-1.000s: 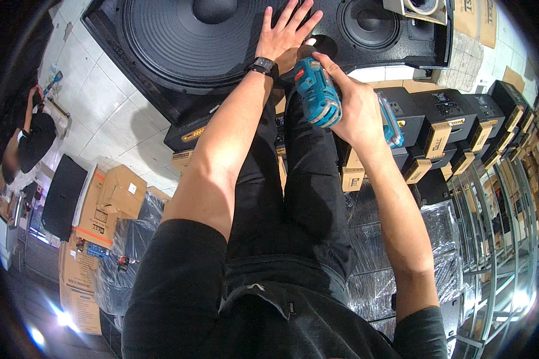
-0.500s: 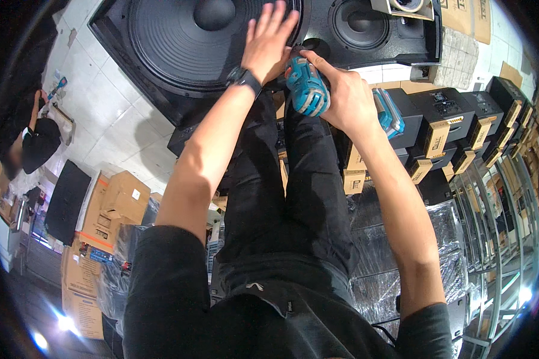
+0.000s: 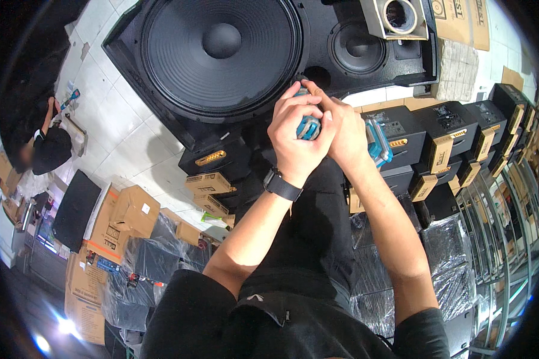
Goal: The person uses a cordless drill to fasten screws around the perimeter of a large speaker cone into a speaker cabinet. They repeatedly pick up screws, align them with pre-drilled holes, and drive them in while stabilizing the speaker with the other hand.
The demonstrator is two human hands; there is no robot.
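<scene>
The cordless drill is teal with a black-and-teal base showing at 3 o'clock of the hands. The left hand and right hand are both wrapped closed around it. Its long axis runs 4 to 10 o'clock, nose toward the large speaker cabinet lying on the floor.

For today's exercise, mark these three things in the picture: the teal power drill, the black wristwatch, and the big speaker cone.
teal power drill (image 3: 309, 127), head view, on its body between the hands.
black wristwatch (image 3: 282, 185), head view, on the band.
big speaker cone (image 3: 220, 40), head view, on the centre dust cap.
</scene>
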